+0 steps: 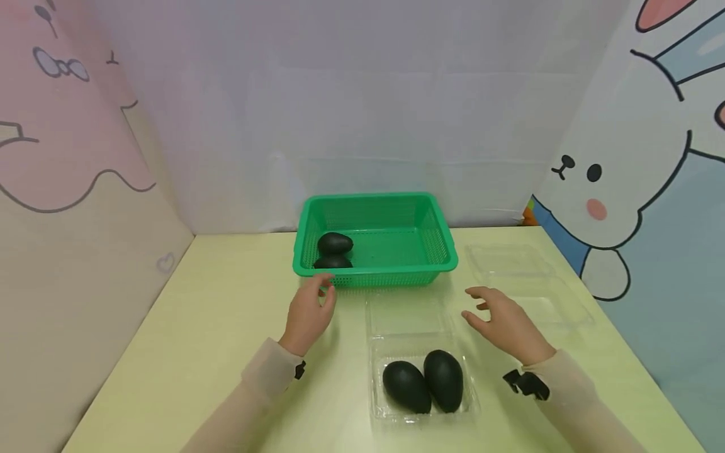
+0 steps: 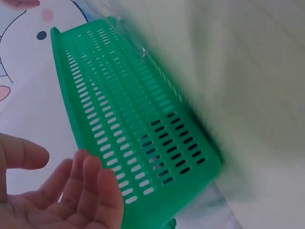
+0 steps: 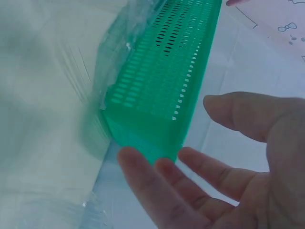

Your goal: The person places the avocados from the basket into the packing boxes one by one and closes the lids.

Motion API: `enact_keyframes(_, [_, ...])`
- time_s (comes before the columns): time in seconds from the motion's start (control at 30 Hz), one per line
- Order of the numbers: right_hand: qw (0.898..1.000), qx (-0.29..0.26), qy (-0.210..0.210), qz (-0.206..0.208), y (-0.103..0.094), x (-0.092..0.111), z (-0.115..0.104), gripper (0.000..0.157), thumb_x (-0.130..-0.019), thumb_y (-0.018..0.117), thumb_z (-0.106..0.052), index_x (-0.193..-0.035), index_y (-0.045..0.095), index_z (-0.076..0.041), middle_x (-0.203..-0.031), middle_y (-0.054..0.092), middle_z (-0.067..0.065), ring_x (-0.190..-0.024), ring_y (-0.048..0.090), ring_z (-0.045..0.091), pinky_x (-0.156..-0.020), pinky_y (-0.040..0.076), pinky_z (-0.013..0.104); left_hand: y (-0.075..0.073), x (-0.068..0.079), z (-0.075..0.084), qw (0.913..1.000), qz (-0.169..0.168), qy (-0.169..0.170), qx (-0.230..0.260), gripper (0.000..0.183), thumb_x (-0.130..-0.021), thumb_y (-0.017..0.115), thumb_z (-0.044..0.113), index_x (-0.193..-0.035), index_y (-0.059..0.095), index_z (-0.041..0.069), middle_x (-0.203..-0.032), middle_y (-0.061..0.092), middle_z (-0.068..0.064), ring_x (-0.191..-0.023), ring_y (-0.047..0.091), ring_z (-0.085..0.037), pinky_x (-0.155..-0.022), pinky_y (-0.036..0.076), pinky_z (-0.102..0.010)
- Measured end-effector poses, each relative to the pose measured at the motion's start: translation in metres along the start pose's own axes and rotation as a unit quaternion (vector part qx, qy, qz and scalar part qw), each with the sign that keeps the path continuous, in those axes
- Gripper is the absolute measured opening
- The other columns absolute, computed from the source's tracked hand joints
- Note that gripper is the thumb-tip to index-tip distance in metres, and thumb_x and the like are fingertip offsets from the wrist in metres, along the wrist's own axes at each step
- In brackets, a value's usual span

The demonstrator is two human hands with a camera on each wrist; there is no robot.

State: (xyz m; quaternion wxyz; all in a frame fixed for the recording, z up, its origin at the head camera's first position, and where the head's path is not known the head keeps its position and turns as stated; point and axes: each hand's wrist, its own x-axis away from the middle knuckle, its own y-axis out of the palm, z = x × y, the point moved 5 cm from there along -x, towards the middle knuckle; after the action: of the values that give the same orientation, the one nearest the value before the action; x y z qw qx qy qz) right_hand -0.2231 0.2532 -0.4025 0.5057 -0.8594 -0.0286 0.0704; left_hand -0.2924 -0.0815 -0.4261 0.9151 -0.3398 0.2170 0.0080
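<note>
Two dark avocados [image 1: 406, 386] lie side by side in an unlidded clear plastic clamshell box [image 1: 419, 343] at the front of the table. Behind it stands a green perforated basket [image 1: 376, 272], holding two more dark avocados [image 1: 335, 243] at its left end. My left hand [image 1: 308, 314] hovers by the basket's front left rim, fingers loosely bent and nothing between them; the left wrist view shows the palm beside the basket wall [image 2: 128, 119]. To the right of the box, my right hand [image 1: 504, 321] is held over the table, thumb and fingers apart, holding nothing.
More clear plastic packaging [image 1: 544, 302] lies at the right of the pale yellow table [image 1: 226, 302]. A white cloth backdrop [image 1: 362, 113] hangs behind the basket, with cartoon-printed panels [image 1: 668, 251] at both sides.
</note>
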Motion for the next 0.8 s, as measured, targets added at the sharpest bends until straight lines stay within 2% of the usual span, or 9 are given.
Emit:
enact_keyframes(0.1, [0.999, -0.014, 0.02, -0.028, 0.013, -0.004, 0.005, 0.055, -0.093, 0.063, -0.029, -0.136, 0.049, 0.003, -0.127, 0.057, 0.025, -0.102, 0.064, 0.037, -0.082, 0.051, 0.051, 0.018, 0.001, 0.001, 0.9961, -0.086, -0.02, -0.001, 0.025, -0.097, 0.055, 0.02, -0.118, 0.064, 0.008, -0.101, 0.067, -0.003, -0.076, 0.057, -0.016, -0.067, 0.047, -0.034])
enact_keyframes(0.2, [0.997, -0.026, 0.037, -0.059, 0.028, -0.008, 0.007, 0.056, -0.095, 0.061, -0.031, -0.138, 0.046, 0.003, -0.124, 0.059, 0.026, -0.099, 0.065, 0.036, -0.08, 0.052, 0.049, 0.036, 0.003, 0.0, 0.9866, -0.16, -0.026, -0.013, 0.029, -0.098, 0.055, 0.025, -0.121, 0.062, 0.008, -0.099, 0.067, -0.004, -0.074, 0.057, -0.015, -0.069, 0.048, -0.035])
enact_keyframes(0.37, [0.994, -0.04, 0.055, -0.091, 0.044, -0.013, 0.007, 0.054, -0.096, 0.058, -0.029, -0.138, 0.044, 0.003, -0.113, 0.067, 0.022, -0.095, 0.067, 0.032, -0.079, 0.052, 0.047, 0.061, 0.008, -0.004, 0.9715, -0.233, -0.036, -0.022, 0.039, -0.099, 0.054, 0.029, -0.128, 0.055, 0.003, -0.095, 0.068, -0.006, -0.076, 0.061, -0.017, -0.073, 0.049, -0.038])
enact_keyframes(0.5, [0.991, -0.05, 0.07, -0.103, 0.049, -0.013, 0.008, 0.053, -0.097, 0.058, -0.027, -0.138, 0.044, 0.004, -0.108, 0.069, 0.02, -0.092, 0.068, 0.03, -0.078, 0.052, 0.046, 0.071, 0.013, -0.005, 0.9663, -0.253, -0.049, 0.005, 0.044, -0.098, 0.055, 0.028, -0.13, 0.052, -0.002, -0.093, 0.07, -0.006, -0.075, 0.062, -0.015, -0.073, 0.049, -0.036])
enact_keyframes(0.8, [0.989, -0.07, 0.075, -0.102, 0.052, -0.017, 0.01, 0.053, -0.093, 0.063, -0.022, -0.136, 0.046, 0.005, -0.102, 0.07, 0.017, -0.083, 0.068, 0.022, -0.07, 0.054, 0.039, 0.074, 0.015, 0.0, 0.9669, -0.248, -0.056, 0.019, 0.049, -0.093, 0.063, 0.024, -0.132, 0.051, -0.003, -0.087, 0.068, -0.002, -0.072, 0.059, -0.012, -0.07, 0.048, -0.033])
